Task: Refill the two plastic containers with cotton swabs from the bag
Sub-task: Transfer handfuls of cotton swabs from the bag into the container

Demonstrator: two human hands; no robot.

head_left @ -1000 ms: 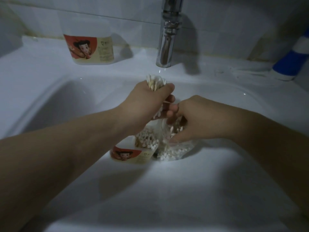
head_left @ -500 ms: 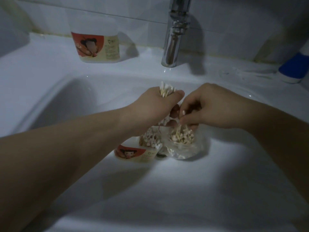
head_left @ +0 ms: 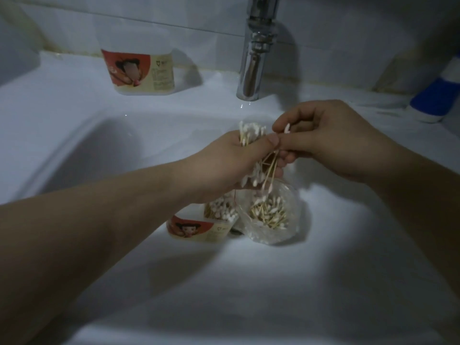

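Observation:
My left hand (head_left: 231,163) grips a bundle of cotton swabs (head_left: 251,131) above the sink basin, white tips sticking out above and below the fist. My right hand (head_left: 321,138) pinches a few swabs, one tip (head_left: 287,128) showing between its fingers, right beside the bundle. Below the hands a clear plastic bag (head_left: 270,215) with loose swabs lies in the basin. A labelled plastic container (head_left: 199,227) with swabs inside sits against the bag's left side. A second labelled container (head_left: 139,70) stands on the ledge at the back left; its contents are not visible.
A chrome faucet (head_left: 254,66) hangs over the back of the white sink (head_left: 99,150), just behind my hands. A blue and white object (head_left: 438,98) stands on the ledge at the far right. The tiled wall runs behind.
My right hand rose out of the bag with a few swabs and now meets the left hand's bundle. The left hand kept its grip and stayed about in place.

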